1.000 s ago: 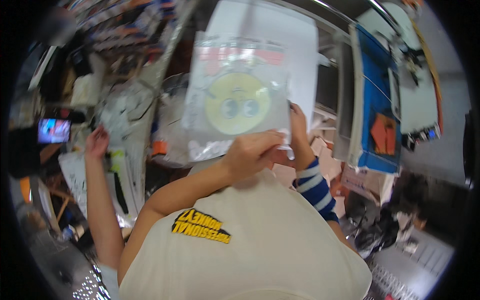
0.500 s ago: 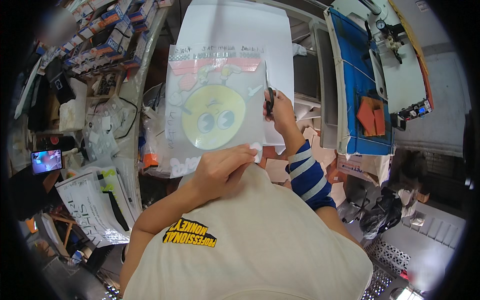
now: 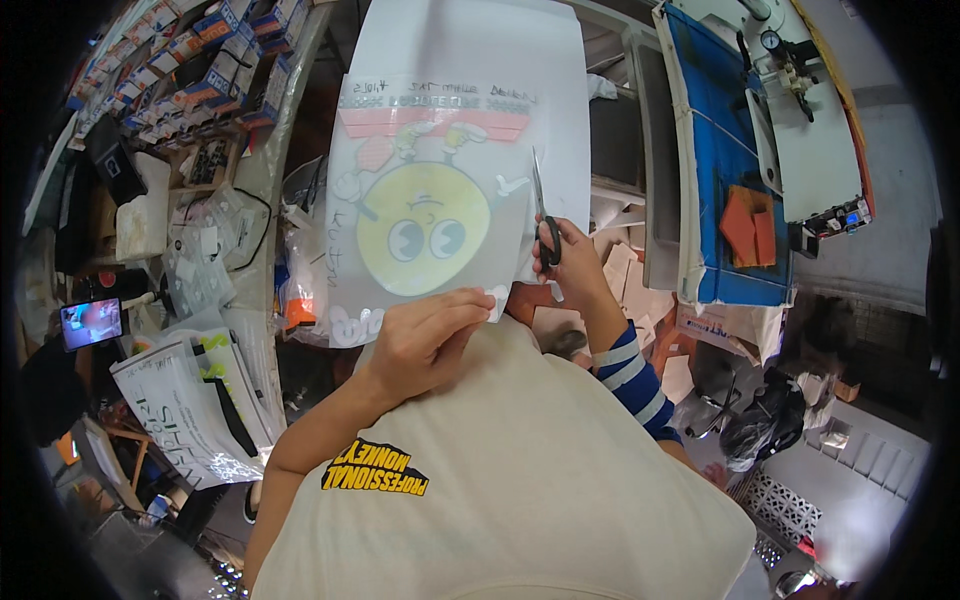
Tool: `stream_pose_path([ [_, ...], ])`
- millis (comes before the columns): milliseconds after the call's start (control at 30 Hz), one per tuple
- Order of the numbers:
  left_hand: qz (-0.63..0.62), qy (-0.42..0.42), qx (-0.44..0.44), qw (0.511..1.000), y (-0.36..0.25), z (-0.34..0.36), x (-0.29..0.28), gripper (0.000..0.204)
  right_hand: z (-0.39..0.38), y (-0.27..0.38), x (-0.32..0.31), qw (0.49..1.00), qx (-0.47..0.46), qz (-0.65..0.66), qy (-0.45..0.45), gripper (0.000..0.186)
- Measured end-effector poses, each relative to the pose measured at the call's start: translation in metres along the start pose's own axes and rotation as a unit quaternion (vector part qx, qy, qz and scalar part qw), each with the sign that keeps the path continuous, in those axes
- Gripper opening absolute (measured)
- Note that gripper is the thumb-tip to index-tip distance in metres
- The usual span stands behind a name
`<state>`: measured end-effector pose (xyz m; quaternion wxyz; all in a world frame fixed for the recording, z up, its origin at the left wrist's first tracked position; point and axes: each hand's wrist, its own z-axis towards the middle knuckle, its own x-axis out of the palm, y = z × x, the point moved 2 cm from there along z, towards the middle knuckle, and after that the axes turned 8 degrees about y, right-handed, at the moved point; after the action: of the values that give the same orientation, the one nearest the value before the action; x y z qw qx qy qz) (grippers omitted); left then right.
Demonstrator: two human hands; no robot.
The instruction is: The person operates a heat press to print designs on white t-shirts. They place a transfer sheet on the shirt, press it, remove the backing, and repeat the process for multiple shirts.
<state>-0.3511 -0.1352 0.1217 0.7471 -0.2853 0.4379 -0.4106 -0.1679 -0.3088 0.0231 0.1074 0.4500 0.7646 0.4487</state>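
A translucent film sheet (image 3: 345,290) printed with a yellow cartoon character lies over larger white paper (image 3: 470,40) in front of me. My left hand (image 3: 435,335) has its fingers pinched on the sheet's near right corner. To the right, my right hand (image 3: 580,262) grips black-handled scissors (image 3: 541,205) by the loops. The blades point away from me along the film's right edge and look nearly closed. Whether they touch the film I cannot tell. Handwriting runs across the film's far and left margins.
Left stands a cluttered bench with stacked small boxes (image 3: 230,50), plastic bags (image 3: 200,260), a lit phone (image 3: 92,324) and bagged printed sheets (image 3: 190,410). On the right, a blue-topped table (image 3: 725,130) carries orange pieces (image 3: 748,228) beside a machine with a gauge (image 3: 771,40).
My right hand and the scissors have come nearer to me and slightly right. My left hand, still pinching the corner, has shifted a little left along with the film.
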Motion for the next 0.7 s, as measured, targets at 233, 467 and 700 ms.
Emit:
stream_pose_path([
  [233,-0.016,0.024,0.008,1.000,-0.001,0.001,0.000,0.023,0.002,-0.014,0.013,0.999,-0.018,-0.010,-0.044,0.042],
  [467,0.027,0.061,0.053,0.996,-0.011,-0.002,-0.006,0.025,0.032,0.022,0.027,0.996,-0.029,-0.005,-0.079,0.034],
  [700,0.047,0.045,0.054,0.996,-0.014,-0.005,-0.009,0.023,0.035,0.021,0.025,0.996,-0.017,-0.019,-0.083,0.028],
])
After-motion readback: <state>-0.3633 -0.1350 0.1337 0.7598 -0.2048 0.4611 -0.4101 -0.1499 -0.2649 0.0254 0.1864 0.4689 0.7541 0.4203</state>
